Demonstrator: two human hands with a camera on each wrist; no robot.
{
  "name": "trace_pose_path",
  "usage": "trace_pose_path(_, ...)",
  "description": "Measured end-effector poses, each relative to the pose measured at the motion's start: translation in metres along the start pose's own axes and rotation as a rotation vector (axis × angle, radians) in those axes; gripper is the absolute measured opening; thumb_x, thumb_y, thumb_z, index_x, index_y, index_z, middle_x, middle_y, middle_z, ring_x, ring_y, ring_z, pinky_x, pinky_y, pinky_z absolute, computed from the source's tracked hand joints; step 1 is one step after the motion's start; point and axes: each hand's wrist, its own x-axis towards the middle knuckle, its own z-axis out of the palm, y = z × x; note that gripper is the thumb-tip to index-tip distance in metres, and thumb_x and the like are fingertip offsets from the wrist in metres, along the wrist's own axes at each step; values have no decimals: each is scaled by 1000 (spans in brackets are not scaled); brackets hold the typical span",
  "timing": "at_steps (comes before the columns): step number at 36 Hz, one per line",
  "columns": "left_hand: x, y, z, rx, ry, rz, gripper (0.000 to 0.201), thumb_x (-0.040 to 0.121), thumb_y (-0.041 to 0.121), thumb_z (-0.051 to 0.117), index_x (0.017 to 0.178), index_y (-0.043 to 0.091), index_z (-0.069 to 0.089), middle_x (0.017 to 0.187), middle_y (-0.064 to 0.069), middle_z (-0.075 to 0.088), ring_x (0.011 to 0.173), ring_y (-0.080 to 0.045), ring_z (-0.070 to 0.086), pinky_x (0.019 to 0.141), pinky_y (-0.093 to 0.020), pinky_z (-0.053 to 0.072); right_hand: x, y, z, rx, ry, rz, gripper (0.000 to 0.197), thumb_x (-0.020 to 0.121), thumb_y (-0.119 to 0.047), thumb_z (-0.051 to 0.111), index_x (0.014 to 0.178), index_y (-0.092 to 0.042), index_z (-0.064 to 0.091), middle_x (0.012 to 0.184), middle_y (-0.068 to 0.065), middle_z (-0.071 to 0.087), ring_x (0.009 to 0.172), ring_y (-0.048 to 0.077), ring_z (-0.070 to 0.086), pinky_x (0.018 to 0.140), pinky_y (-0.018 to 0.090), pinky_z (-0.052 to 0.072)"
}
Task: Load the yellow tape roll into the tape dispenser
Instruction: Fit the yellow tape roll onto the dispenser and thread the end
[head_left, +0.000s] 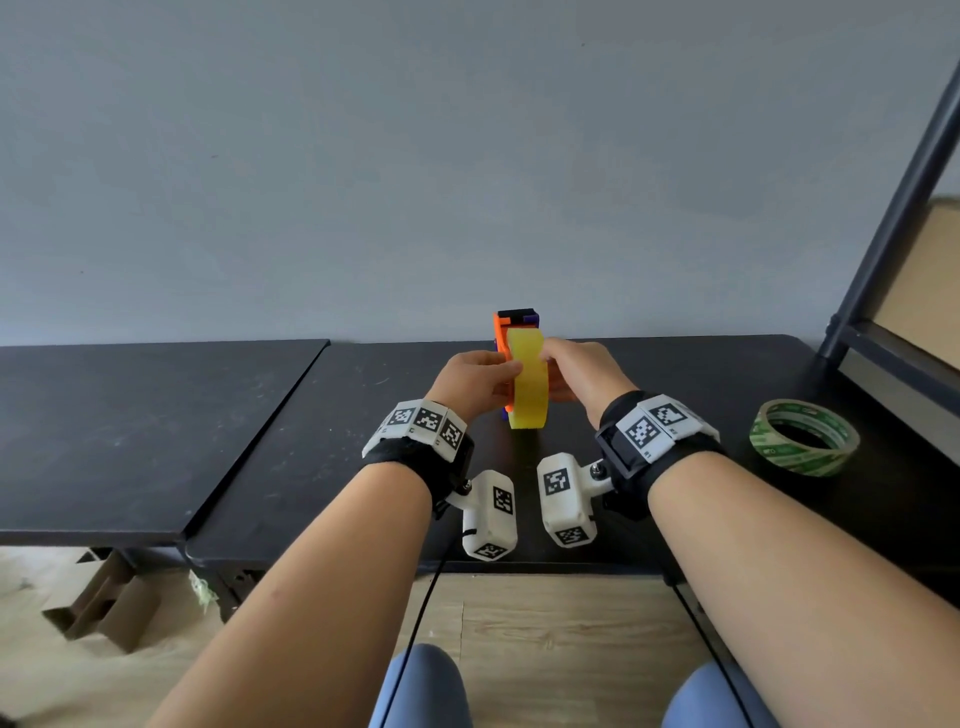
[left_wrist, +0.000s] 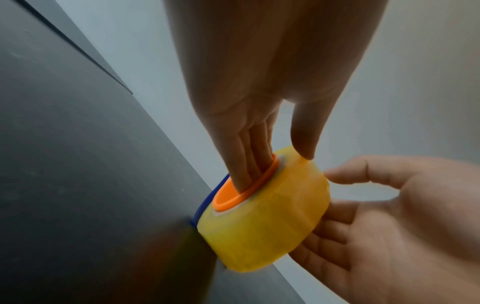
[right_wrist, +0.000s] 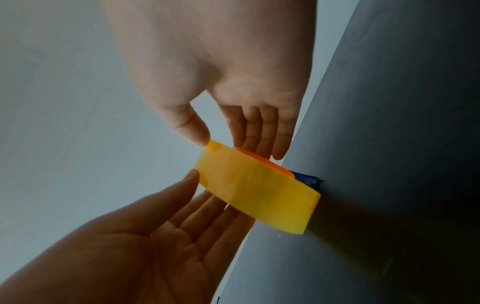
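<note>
The yellow tape roll (head_left: 529, 395) (left_wrist: 267, 230) (right_wrist: 257, 195) stands on edge on the black table (head_left: 311, 441), against the orange, blue and black tape dispenser (head_left: 517, 318). The dispenser's orange hub (left_wrist: 233, 197) (right_wrist: 272, 164) shows in the roll's centre. My left hand (head_left: 498, 374) (left_wrist: 278, 162) (right_wrist: 210, 191) pinches the roll, fingers at the hub and thumb on the outer band. From the other side my right hand (head_left: 556, 364) (left_wrist: 330, 197) (right_wrist: 233, 147) pinches it too, thumb on the upper edge and fingers flat against its face.
A green-printed tape roll (head_left: 802, 439) lies flat at the table's right. A dark metal shelf frame (head_left: 893, 218) rises at the far right. A second black tabletop (head_left: 130, 426) adjoins on the left. Folded cardboard (head_left: 104, 597) sits on the floor below.
</note>
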Motion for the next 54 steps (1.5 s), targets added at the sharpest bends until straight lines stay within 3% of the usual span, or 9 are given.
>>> trace_pose_path(4,-2,2,4,33,20,18,38,93,17,61,127,0,59,119,-21,67,110,-33,66,98,-45,53,-1,-3,3,7,-21,17,18,81,-18,54,92,-6,61,95,18,65,98,33,66,93,45,53)
trace_pose_path(10,1,5,7,101,49,47,18,94,22,60,95,6,67,100,-18,69,96,-31,67,93,-47,56,3,-1,1,15,-23,42,37,75,-17,55,107,-1,63,116,22,65,105,35,64,95,47,52)
trace_pose_path(19,10,6,7,156,138,39,39,92,36,59,67,6,60,82,-19,68,91,-41,71,86,-53,58,5,8,2,20,-59,5,28,63,-19,57,87,-6,66,103,20,68,109,39,64,97,49,50)
trace_pose_path(24,9,6,4,102,79,-15,34,91,35,61,84,2,65,101,-25,71,99,-38,70,89,-48,57,3,9,0,8,-69,-9,30,66,-24,57,89,-7,67,108,21,70,107,36,66,101,51,49)
trace_pose_path(27,8,4,3,26,19,-44,18,87,15,67,101,4,69,111,-23,70,105,-34,68,96,-48,54,2,9,-1,-2,-65,-11,25,74,-23,56,91,-7,66,106,20,70,107,36,66,102,52,48)
trace_pose_path(31,7,3,3,-13,-1,-53,41,87,3,65,127,-3,59,118,-24,67,111,-36,65,99,-46,52,3,9,0,12,-73,-7,15,80,-17,54,90,-10,62,96,16,65,94,31,65,103,54,46)
trace_pose_path(37,9,1,4,-2,9,-25,44,88,8,67,128,-5,57,118,-26,67,106,-34,67,99,-48,52,8,7,1,-18,-58,25,28,83,-6,53,106,2,65,119,25,65,112,38,62,104,51,47)
trace_pose_path(48,15,-2,8,42,116,54,46,89,23,65,128,1,55,111,-20,70,101,-35,69,89,-50,57,9,15,3,-20,-72,-55,34,71,1,49,99,9,66,114,30,66,105,39,64,104,56,44)
trace_pose_path(54,14,3,9,87,147,79,44,90,31,63,124,3,58,105,-18,71,97,-34,71,84,-50,59,4,13,1,-5,-79,-50,28,79,0,49,98,4,69,98,19,67,97,34,63,94,42,49)
